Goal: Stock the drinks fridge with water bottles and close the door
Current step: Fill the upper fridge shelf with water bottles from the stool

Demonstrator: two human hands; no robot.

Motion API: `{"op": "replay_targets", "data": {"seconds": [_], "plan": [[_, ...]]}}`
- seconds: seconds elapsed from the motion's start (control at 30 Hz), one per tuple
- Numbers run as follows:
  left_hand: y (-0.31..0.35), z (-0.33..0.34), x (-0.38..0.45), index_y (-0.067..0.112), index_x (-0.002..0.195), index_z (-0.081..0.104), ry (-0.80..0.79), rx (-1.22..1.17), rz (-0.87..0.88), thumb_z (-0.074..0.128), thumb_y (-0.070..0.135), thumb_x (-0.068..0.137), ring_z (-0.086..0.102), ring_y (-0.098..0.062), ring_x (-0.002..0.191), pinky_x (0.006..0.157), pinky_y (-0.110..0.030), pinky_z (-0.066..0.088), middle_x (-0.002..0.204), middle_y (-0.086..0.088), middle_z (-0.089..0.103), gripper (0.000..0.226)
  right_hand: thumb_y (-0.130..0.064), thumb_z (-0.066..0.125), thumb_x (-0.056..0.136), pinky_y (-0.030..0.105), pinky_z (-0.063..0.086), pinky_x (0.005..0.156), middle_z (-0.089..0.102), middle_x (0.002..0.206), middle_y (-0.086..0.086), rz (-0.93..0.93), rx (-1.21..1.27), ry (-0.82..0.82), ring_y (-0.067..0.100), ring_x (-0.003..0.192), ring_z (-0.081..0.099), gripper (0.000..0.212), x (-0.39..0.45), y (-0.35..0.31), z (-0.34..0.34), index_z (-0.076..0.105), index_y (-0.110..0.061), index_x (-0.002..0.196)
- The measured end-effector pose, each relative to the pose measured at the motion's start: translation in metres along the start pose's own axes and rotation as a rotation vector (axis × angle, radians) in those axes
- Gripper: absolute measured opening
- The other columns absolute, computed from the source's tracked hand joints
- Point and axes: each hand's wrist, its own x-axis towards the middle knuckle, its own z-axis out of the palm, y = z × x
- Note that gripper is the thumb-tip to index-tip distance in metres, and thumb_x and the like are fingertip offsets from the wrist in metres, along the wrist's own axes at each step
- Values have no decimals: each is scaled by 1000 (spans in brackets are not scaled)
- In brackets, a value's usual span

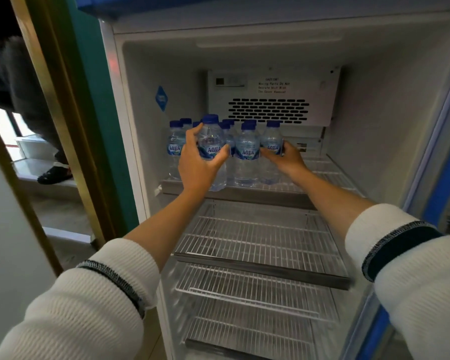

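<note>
The drinks fridge stands open in front of me. Several small Aqua water bottles with blue caps stand clustered on the left part of the top wire shelf. My left hand grips one clear bottle at its label, at the shelf's front edge. My right hand holds the rightmost bottle low on its side, fingers curled round it. The fridge door is swung open at the right.
Below the top shelf sit three bare wire shelves. A vent panel with a caution label covers the back wall. At the left are a gold-edged frame and a person's leg and sandal on a step.
</note>
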Motion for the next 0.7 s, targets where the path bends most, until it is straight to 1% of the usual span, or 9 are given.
{"op": "replay_targets", "data": {"seconds": [0.1,0.17,0.23,0.3,0.37,0.43,0.5,0.6,0.7], "plan": [[4,-1,0,24,131,43,-13,28,-12,73,52,76,58,-13,99,82,-39,54,110,12,55,69,-50,70,81,34,48,94,51,136,5,55,-123,-91,20,114,53,78,-6,6,-12,37,-16,142],[8,-1,0,24,132,42,-25,43,-23,72,52,76,58,-13,99,81,-39,54,109,13,54,69,-50,70,82,32,46,93,48,139,10,81,-241,-129,24,119,53,84,-11,9,-22,30,-15,146],[14,1,-2,23,130,43,-18,31,-2,72,52,75,60,-13,96,78,-38,55,108,11,57,68,-48,68,84,30,44,90,52,137,15,50,-402,-117,27,118,55,79,-16,14,-35,34,-12,145],[22,5,-8,21,129,43,-21,8,27,75,48,76,60,-13,93,74,-31,54,107,11,56,68,-48,67,84,29,44,88,56,131,15,25,-559,-98,28,114,57,73,-23,19,-48,40,-11,141],[35,15,-17,19,130,43,-39,-57,38,78,43,76,59,-9,92,73,-21,51,110,11,56,68,-48,66,85,32,46,91,58,129,14,52,-659,-113,29,113,57,67,-29,25,-58,46,-10,137],[49,29,-24,18,129,42,-60,-167,25,79,39,76,62,-7,94,76,-17,51,112,7,60,69,-49,64,87,35,47,94,59,128,15,84,-698,-103,30,113,57,61,-36,31,-62,52,-9,132],[64,46,-27,17,129,40,-89,-220,28,80,40,76,64,-7,97,78,-20,54,113,5,61,70,-49,61,88,37,47,96,60,128,14,81,-705,-34,31,113,58,55,-43,31,-62,57,-9,127],[81,68,-26,18,129,39,-134,-196,59,79,43,75,64,-11,98,79,-29,56,114,6,59,72,-49,59,89,40,49,94,64,120,10,69,-712,69,30,107,60,43,-51,29,-60,62,-13,115],[84,87,-23,17,131,38,-175,-143,70,77,46,76,62,-14,104,83,-38,56,122,2,60,74,-47,58,90,38,50,89,65,116,9,98,-695,122,29,102,62,41,-54,26,-60,63,-13,113]]}}
